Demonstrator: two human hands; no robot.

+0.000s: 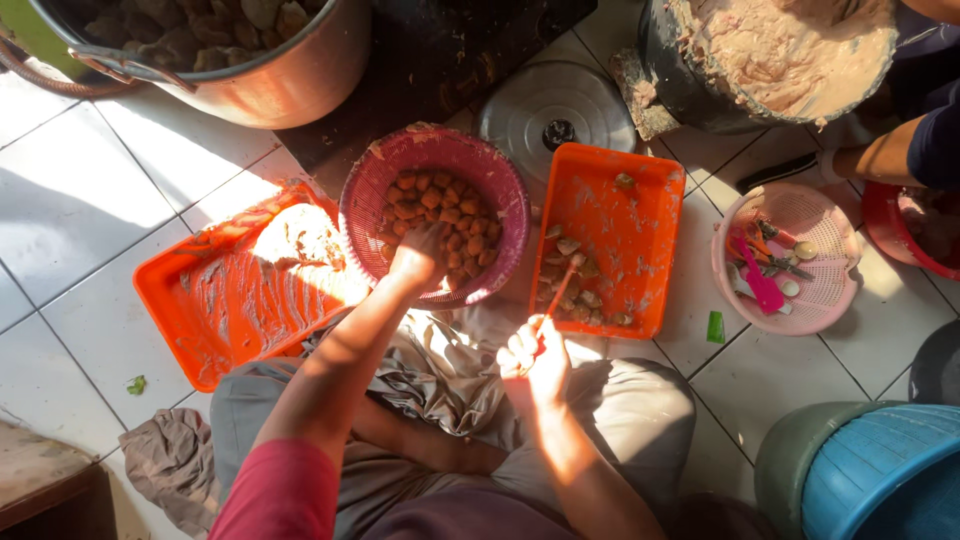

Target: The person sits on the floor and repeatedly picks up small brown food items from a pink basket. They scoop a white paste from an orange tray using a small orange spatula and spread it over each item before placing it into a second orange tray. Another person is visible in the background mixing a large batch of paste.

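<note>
My right hand (535, 362) is clenched around a thin orange-handled stick tool (556, 292); its long axis runs up and slightly right, tip pointing away from me into the shallow orange plastic tray (655, 195), among the pale, lumpy filled pieces (575, 285) heaped at the tray's near-left corner. The far half of that tray lies bare. My left hand (418, 255) reaches down into the round pink woven plastic basket (365, 215), fingers curled among small golden-brown fried chunks (450, 215); whether that grip has closed on one I cannot tell. Basket and tray sit just beside each other on the white tiled floor (70, 200). To my left, a second orange rectangular tray (185, 300), smeared with paste, overlaps my knee. A domed metal lid (555, 110) rests beyond, touching the tray's far edge.
</note>
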